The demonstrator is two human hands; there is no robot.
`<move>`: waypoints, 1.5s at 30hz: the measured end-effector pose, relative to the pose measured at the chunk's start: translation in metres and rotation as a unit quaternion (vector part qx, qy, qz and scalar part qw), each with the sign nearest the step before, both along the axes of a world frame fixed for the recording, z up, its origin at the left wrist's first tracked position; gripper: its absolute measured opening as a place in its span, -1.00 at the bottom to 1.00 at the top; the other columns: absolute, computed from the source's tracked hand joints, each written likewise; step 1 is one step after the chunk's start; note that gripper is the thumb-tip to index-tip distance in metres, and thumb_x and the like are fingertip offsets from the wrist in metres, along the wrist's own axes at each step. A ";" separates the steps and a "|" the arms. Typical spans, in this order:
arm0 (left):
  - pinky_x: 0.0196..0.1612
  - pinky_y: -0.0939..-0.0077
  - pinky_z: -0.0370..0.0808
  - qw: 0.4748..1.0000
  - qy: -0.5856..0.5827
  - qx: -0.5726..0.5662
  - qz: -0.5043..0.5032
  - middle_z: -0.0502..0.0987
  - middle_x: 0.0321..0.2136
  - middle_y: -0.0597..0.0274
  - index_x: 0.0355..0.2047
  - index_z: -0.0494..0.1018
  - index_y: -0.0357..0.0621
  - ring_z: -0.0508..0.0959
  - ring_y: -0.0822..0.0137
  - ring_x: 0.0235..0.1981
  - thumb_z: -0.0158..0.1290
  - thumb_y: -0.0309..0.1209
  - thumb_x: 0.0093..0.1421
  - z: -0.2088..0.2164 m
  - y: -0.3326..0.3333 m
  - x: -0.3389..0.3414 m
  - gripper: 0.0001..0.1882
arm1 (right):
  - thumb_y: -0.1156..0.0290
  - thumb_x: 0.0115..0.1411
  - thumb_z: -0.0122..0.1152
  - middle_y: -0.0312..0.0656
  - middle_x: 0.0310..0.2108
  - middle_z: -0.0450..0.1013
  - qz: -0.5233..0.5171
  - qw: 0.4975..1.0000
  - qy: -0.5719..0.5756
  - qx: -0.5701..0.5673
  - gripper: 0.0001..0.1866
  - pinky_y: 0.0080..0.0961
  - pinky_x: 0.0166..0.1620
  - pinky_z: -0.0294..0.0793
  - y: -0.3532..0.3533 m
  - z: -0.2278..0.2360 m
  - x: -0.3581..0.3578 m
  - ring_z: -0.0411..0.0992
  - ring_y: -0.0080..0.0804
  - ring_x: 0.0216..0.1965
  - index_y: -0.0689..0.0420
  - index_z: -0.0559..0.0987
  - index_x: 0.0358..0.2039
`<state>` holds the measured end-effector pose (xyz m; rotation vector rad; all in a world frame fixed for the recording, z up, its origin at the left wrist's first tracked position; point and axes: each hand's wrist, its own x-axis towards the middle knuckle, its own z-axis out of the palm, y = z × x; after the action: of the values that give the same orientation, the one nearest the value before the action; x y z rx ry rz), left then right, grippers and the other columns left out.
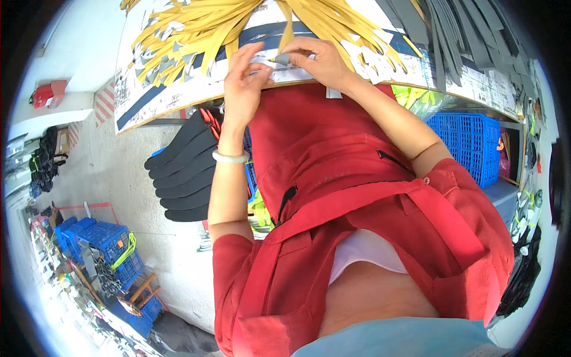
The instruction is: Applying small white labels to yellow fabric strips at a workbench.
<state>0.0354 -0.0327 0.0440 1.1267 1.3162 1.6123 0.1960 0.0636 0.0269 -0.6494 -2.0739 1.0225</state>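
Note:
At the front edge of the worktable, my right hand pinches the grey-tipped end of a yellow strap. The strap runs up from the fingers into a large heap. Just to its left, my left hand is raised with its fingers loosely bent and apart, and nothing shows firmly gripped in it. A small white strip lies between the two hands; whether the left fingertips touch it I cannot tell. The heap of yellow straps spreads over the table, many with grey or white ends.
Grey straps hang over the table at the right. Below it are black curved pads and a blue crate. More blue crates stand on the floor at left. A red box is by the far left wall.

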 end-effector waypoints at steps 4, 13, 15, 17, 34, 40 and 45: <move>-0.33 0.65 0.53 0.996 0.074 -0.027 -0.043 0.51 -0.44 0.26 -0.31 0.52 -0.34 0.53 0.47 -0.46 0.09 -0.69 0.10 -0.001 0.002 -0.018 -0.86 | 0.48 0.26 0.05 -0.33 -0.40 0.46 0.082 0.969 0.073 -0.221 -0.86 -0.65 -0.25 0.45 -0.013 0.013 -0.008 0.42 -0.61 -0.40 0.22 0.54 -0.24; -0.40 0.70 0.45 0.995 0.078 0.027 0.062 0.47 -0.54 0.30 -0.35 0.47 -0.24 0.55 0.51 -0.48 0.01 -0.59 0.20 -0.014 -0.020 -0.039 -0.95 | 0.31 0.27 0.13 -0.38 -0.54 0.40 0.037 0.953 0.067 -0.292 -0.81 -0.68 -0.42 0.38 -0.019 0.019 0.013 0.35 -0.69 -0.51 0.18 0.52 -0.39; -0.37 0.63 0.47 0.966 0.009 0.015 0.259 0.54 -0.47 0.22 -0.24 0.47 -0.21 0.54 0.47 -0.45 0.00 -0.53 0.23 -0.005 -0.034 -0.073 -0.89 | 0.31 0.28 0.12 -0.37 -0.54 0.40 -0.036 0.948 0.053 -0.311 -0.81 -0.69 -0.43 0.37 -0.006 0.015 0.045 0.36 -0.69 -0.51 0.17 0.52 -0.37; -0.34 0.57 0.50 0.921 0.040 0.053 0.383 0.57 -0.41 0.15 -0.19 0.47 -0.24 0.55 0.43 -0.42 0.03 -0.53 0.21 -0.003 -0.055 -0.119 -0.84 | 0.30 0.24 0.15 -0.33 -0.52 0.43 -0.078 0.977 -0.080 -0.181 -0.82 -0.61 -0.36 0.42 0.008 0.001 0.081 0.42 -0.59 -0.45 0.16 0.55 -0.35; -0.14 0.38 0.45 0.979 0.131 0.079 -0.134 0.45 -0.31 0.07 -0.24 0.46 -0.25 0.49 0.13 -0.20 -0.03 -0.68 0.07 -0.035 0.019 0.091 -0.77 | 0.62 -0.02 0.23 -0.26 -0.22 0.38 0.018 0.983 -0.160 -0.087 -0.76 -0.63 -0.29 0.32 0.000 0.013 0.106 0.33 -0.53 -0.37 0.22 0.48 -0.28; -0.35 0.47 0.45 0.976 0.185 0.073 -0.085 0.49 -0.51 0.18 -0.40 0.49 -0.28 0.51 0.33 -0.45 0.12 -0.65 0.00 -0.007 0.030 0.060 -0.88 | 0.60 0.09 0.18 -0.42 -0.48 0.34 0.069 0.979 -0.047 -0.184 -0.78 -0.77 -0.38 0.28 0.021 0.016 0.084 0.28 -0.72 -0.46 0.18 0.44 -0.22; -0.31 0.61 0.44 0.987 0.039 0.030 -0.152 0.52 -0.52 0.34 -0.41 0.51 -0.26 0.48 0.54 -0.43 0.19 -0.61 0.02 0.000 0.036 0.044 -0.89 | 0.38 0.15 0.26 -0.39 -0.50 0.35 0.200 0.904 -0.023 -0.378 -0.79 -0.72 -0.40 0.34 0.041 0.027 0.069 0.32 -0.69 -0.51 0.15 0.45 -0.26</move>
<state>0.0789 0.0033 0.0444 1.3667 1.0888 1.4020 0.2651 0.1044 0.0539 -0.6165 -1.8455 2.1160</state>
